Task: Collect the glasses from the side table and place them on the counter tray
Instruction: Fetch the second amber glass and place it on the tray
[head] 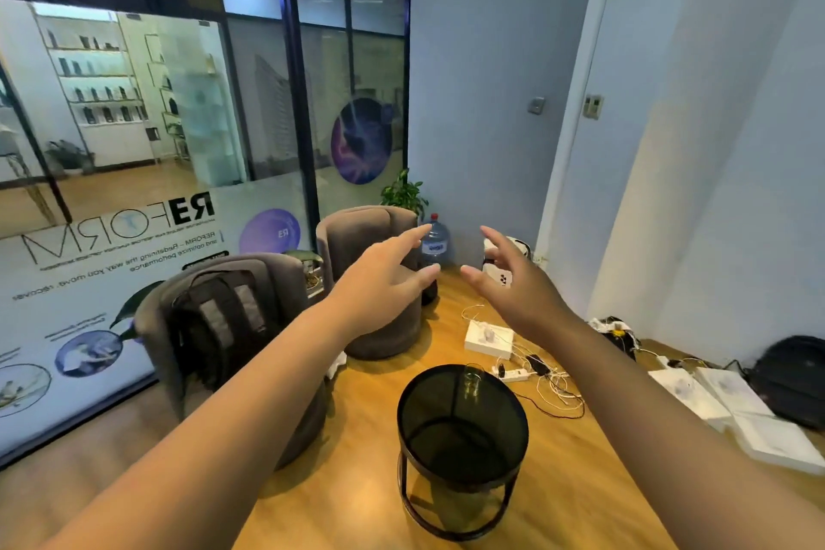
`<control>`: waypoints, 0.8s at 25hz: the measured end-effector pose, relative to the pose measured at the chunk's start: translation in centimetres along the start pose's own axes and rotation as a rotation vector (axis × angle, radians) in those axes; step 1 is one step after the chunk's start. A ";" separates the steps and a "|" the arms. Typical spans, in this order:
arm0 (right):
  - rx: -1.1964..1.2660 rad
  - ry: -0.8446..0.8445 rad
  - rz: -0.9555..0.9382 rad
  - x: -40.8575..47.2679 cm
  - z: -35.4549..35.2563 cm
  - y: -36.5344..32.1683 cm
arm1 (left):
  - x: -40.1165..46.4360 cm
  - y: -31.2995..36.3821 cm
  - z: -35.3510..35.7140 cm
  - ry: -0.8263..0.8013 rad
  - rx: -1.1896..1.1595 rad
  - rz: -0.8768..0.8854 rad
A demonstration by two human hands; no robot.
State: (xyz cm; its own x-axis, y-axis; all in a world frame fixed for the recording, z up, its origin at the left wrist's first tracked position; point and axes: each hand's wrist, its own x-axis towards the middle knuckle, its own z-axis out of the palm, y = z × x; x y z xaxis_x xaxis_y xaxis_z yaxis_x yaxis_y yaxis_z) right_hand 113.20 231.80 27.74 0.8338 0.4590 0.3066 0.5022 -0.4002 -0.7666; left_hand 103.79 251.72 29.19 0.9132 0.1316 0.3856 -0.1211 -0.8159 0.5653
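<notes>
Your left hand (pixel 384 277) and right hand (pixel 513 281) are stretched forward, fingers spread, both empty. One clear glass (pixel 472 380) stands at the far rim of the round side table (pixel 460 424), dark tinted top on a black metal ring frame. Glossy wood-look floor (pixel 370 482), grey upholstered tub chairs (pixel 370 281), pale blue walls.

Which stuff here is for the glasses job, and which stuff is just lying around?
For the job:
- glass on the round black side table
- left hand and right hand, both open and empty

Just lying around:
- backpack on a chair
- water bottle
- power strip and cables
- white boxes
- potted plant
</notes>
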 end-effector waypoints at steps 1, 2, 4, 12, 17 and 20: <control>0.001 0.028 0.015 1.2 0.5 0.5 | 1.6 -1.0 0.4 -0.015 -0.004 0.026; -0.004 0.054 0.029 2.4 0.9 1.2 | 3.2 -2.1 0.9 -0.028 -0.012 0.043; -0.042 0.089 0.075 4.4 1.2 2.8 | 5.8 -4.2 2.3 -0.056 -0.037 0.055; -0.090 0.185 0.207 12.5 1.0 12.4 | 17.0 -10.2 10.4 -0.162 -0.023 0.093; -0.071 0.125 0.302 18.9 0.9 19.6 | 23.7 -12.7 16.1 -0.249 -0.029 0.040; -0.087 0.082 0.332 23.2 0.7 23.6 | 28.5 -14.6 19.5 -0.259 -0.050 0.002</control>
State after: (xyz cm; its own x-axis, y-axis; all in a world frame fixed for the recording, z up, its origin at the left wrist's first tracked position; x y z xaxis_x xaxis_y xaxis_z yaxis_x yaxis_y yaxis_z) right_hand 144.21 233.59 16.39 0.9689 0.2283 0.0958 0.2151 -0.5849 -0.7821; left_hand 139.15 256.41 17.72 0.9814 -0.0239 0.1905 -0.1362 -0.7861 0.6030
